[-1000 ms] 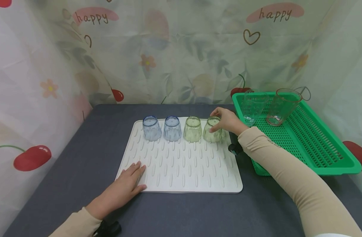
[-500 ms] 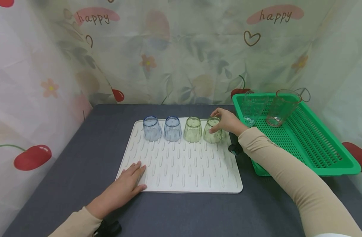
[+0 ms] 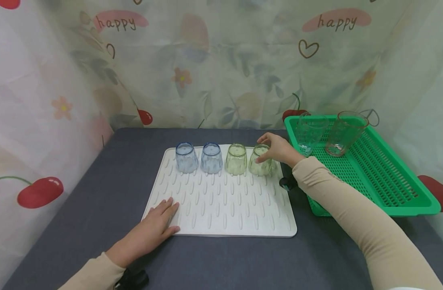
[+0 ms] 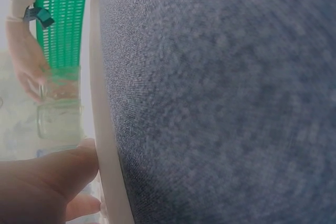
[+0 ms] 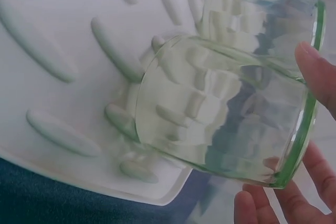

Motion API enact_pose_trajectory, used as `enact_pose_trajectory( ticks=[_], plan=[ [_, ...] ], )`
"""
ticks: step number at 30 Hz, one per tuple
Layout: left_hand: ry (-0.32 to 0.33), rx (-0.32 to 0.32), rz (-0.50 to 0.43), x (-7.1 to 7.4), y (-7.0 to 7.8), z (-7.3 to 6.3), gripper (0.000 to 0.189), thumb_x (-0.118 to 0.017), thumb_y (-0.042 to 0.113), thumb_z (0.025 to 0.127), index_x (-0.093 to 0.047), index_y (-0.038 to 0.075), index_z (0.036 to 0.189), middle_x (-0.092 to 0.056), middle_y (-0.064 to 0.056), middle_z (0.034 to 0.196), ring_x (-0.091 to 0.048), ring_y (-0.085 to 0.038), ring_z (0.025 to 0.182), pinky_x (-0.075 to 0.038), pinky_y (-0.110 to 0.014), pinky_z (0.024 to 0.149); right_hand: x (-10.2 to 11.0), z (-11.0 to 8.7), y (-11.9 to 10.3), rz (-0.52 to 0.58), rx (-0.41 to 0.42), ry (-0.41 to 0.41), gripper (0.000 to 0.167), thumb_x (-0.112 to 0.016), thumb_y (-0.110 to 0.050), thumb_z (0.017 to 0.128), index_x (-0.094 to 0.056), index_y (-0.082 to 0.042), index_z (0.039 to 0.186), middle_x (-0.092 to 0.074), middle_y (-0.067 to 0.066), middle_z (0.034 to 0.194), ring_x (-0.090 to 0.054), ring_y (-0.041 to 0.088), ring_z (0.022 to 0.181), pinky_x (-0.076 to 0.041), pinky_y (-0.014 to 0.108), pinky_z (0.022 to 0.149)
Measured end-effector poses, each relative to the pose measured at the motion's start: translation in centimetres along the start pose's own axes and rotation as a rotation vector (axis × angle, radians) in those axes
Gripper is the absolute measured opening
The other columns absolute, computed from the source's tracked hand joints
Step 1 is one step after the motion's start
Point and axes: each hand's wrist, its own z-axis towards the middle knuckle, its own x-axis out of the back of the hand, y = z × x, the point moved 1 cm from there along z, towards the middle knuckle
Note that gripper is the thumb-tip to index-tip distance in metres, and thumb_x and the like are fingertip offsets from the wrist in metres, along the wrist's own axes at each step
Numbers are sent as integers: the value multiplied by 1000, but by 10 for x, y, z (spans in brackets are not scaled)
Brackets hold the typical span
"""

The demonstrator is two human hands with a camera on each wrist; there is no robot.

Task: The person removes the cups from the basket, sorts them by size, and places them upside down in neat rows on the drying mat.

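My right hand (image 3: 279, 150) holds the rightmost green glass (image 5: 220, 114) near its thick upper end, thumb on one side and fingers on the other. This glass stands mouth down at the back right corner of the white ridged drying mat (image 3: 221, 209). Left of it is a second green glass (image 3: 236, 160), followed by two blue glasses (image 3: 211, 159), (image 3: 186, 159), all in one row along the back edge. My left hand (image 3: 148, 231) rests flat on the mat's front left corner, fingers extended. In the left wrist view the left thumb (image 4: 79, 163) lies by the mat's edge.
A green plastic basket (image 3: 399, 173) stands right of the mat. At its back are a clear glass (image 3: 310, 133) and a pink-tinted glass mug with a handle (image 3: 346, 133). Dark cloth (image 3: 98, 201) covers the table, with printed curtains (image 3: 221, 60) behind and at the sides.
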Motion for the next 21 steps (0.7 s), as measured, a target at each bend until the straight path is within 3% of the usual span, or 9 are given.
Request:
enact_pose_trajectory(
  ticks=[10, 21],
  plan=[
    [1, 2, -3, 1, 1, 0, 64, -66, 28, 92, -43, -3, 143, -35, -28, 150, -31, -46, 139, -31, -66, 105, 10, -4, -6, 48, 7, 61, 57, -77, -21, 84, -49, -7, 132, -49, 19, 139, -45, 35, 129, -44, 52, 100],
    [4, -4, -5, 1, 1, -1, 64, -66, 29, 92, -43, -3, 143, -35, -28, 150, -31, -45, 139, -31, -66, 104, 50, -33, -25, 219, 51, 111, 61, -74, -27, 87, -45, -10, 138, -46, 14, 143, -43, 31, 133, -40, 52, 105]
  ],
)
